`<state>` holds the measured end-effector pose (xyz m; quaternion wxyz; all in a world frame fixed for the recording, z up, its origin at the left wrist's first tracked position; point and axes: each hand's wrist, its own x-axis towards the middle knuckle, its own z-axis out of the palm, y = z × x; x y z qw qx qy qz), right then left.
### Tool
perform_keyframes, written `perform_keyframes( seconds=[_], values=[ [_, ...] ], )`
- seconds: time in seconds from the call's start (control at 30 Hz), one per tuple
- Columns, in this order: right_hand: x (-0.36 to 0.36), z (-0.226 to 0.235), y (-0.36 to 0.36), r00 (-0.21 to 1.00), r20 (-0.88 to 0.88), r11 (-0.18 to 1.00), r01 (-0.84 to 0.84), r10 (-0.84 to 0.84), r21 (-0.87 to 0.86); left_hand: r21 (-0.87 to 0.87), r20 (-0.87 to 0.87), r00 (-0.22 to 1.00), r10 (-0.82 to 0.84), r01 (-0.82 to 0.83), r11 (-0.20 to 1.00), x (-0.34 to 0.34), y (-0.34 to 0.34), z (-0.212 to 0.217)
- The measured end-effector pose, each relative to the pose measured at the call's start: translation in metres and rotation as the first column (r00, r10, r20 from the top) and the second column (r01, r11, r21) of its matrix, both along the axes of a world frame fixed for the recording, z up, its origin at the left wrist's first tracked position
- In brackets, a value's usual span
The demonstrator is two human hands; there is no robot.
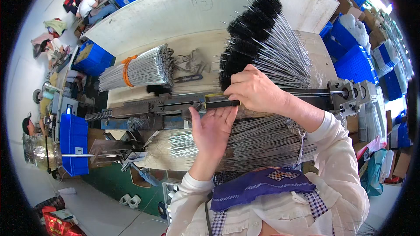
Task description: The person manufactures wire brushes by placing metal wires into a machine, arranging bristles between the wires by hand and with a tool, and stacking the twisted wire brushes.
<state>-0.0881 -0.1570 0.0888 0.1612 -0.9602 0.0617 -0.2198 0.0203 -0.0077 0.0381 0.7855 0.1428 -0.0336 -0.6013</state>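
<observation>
My left hand (213, 130) is spread flat, palm up, under a black bristle strip (222, 103) that lies along the long metal machine (148, 107). My right hand (252, 91) is curled over the right end of that strip and pinches it from above. Beneath both hands lies a loose heap of thin metal wires (258, 142). Behind my right hand fans out a pile of finished black-bristled wire brushes (253, 30).
A wire bundle tied with an orange band (135, 70) lies at the back left of the wooden bench (201, 43), near a grey rag (190, 63). Blue crates (354, 61) stand to the right, another blue crate (73, 142) to the left. Other people sit far left.
</observation>
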Motion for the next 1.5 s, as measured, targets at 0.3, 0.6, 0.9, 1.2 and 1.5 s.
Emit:
perform_keyframes(
  seconds=[0.3, 0.6, 0.9, 1.2, 1.5],
  values=[
    [-0.013, 0.033, 0.034, 0.974, -0.059, 0.974, 0.216, -0.220, -0.063, -0.024, -0.031, 0.999, 0.038, -0.039, 0.999, 0.006, 0.007, 0.002],
    [-0.009, 0.024, 0.053, 0.950, -0.286, 0.918, -0.001, -0.122, -0.396, 0.093, 0.068, 0.995, -0.076, 0.069, 0.993, 0.021, 0.007, -0.002],
    [-0.086, -0.025, 0.084, 0.955, -0.261, 0.989, 0.128, -0.141, -0.069, 0.146, 0.296, 0.953, -0.057, 0.014, 0.989, 0.000, 0.003, -0.011],
    [-0.166, -0.060, 0.037, 0.714, -0.423, 0.782, 0.623, -0.559, 0.019, 0.245, 0.198, 0.980, -0.004, -0.046, 0.968, -0.034, -0.009, -0.047],
    [-0.142, -0.075, 0.031, 0.892, -0.270, 0.840, 0.438, -0.363, 0.319, -0.024, 1.000, 0.003, 0.031, -0.545, 0.838, -0.009, 0.121, -0.022]
  ],
)
